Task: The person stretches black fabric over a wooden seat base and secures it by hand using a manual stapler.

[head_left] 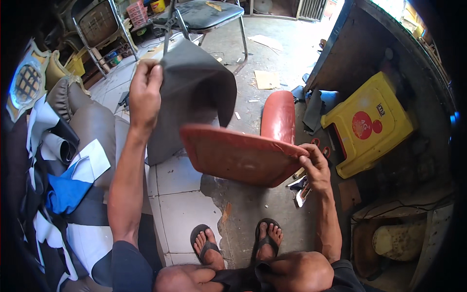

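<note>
My left hand is raised and closed on the upper edge of a dark grey vinyl sheet, which hangs and curls beside it. On the right, my right hand grips the corner of a red chair seat panel with rounded corners. The panel is tilted, its flat reddish-brown face toward me, and overlaps the lower part of the vinyl in view. Behind the panel a glossy red cushion rests on the floor, its near end hidden.
A yellow plastic stool lies tipped at the right. Red-handled scissors and small tools are close to my right hand. Fabric scraps, including a blue piece, pile up at the left. A metal-framed chair stands ahead. Cardboard pieces litter the floor.
</note>
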Demonstrator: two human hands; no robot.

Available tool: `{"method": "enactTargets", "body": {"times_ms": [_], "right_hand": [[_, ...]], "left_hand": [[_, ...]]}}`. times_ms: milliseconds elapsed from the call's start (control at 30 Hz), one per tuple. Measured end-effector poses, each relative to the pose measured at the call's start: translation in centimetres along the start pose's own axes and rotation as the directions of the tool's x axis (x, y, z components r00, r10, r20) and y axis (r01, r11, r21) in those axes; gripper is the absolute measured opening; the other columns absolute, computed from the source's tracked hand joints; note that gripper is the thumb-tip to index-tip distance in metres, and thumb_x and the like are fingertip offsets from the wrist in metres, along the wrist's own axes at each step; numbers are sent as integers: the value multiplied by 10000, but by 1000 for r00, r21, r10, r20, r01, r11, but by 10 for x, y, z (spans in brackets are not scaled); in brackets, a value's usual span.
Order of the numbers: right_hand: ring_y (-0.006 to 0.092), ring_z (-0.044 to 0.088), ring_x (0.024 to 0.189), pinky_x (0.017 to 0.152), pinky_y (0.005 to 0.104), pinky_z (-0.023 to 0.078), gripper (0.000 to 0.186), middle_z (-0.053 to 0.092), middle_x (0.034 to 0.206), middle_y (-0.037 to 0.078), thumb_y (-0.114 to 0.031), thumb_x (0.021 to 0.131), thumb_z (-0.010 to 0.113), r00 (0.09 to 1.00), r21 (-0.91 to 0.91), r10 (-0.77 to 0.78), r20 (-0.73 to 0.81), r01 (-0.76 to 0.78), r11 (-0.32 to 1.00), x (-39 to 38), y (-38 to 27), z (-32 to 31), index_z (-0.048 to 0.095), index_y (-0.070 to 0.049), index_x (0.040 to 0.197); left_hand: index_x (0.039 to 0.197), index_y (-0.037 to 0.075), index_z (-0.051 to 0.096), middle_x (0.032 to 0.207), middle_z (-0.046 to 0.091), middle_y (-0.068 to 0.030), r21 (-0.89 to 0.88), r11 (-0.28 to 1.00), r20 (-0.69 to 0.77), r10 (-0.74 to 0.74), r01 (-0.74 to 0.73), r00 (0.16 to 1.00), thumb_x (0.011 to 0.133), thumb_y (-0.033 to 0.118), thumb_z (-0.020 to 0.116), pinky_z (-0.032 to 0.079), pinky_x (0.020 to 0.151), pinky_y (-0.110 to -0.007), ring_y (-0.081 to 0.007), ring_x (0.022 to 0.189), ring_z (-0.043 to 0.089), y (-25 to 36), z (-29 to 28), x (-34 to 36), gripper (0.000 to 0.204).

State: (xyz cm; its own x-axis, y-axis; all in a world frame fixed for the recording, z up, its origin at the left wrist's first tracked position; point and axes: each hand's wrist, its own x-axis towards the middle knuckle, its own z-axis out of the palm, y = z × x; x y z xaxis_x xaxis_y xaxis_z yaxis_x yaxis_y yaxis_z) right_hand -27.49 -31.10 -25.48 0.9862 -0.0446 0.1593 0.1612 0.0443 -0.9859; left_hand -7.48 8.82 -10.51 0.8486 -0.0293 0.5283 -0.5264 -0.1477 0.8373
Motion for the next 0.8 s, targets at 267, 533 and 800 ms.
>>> {"method": "enactTargets", "body": {"times_ms": [267, 533, 800], "right_hand": [[130, 636, 1083, 1006, 308, 479, 344, 704, 1126, 42, -236, 1013, 727, 992, 125, 81, 102, -93, 988, -5, 20, -11, 679, -7, 1266], [251, 653, 1226, 1065, 397, 507, 726, 708, 1279, 156, -505, 955, 729, 763, -113, 235, 602, -210, 971, 87, -49, 13, 587, 12, 1445], [362, 593, 1332, 1009, 428, 555, 1242, 488, 1559, 297, -511, 839, 881, 312, -803, 795, 520, -140, 580, 143, 63, 100, 94, -94, 1705]], "left_hand": [[921, 17, 683, 866, 680, -21, 194, 948, 195, -290, 253, 937, 965, 212, 788, 498, 835, -274, -103, 850, 607, -13, 24, -118, 225], [988, 37, 656, 889, 638, 33, -93, 955, 86, -274, 282, 958, 1030, 171, 732, 446, 776, -223, -58, 830, 558, 2, 18, -158, 160], [1080, 112, 631, 942, 533, 57, -489, 853, -153, -288, 181, 945, 1060, 91, 653, 384, 875, -209, -45, 881, 482, 7, -1, -196, 36]]}}
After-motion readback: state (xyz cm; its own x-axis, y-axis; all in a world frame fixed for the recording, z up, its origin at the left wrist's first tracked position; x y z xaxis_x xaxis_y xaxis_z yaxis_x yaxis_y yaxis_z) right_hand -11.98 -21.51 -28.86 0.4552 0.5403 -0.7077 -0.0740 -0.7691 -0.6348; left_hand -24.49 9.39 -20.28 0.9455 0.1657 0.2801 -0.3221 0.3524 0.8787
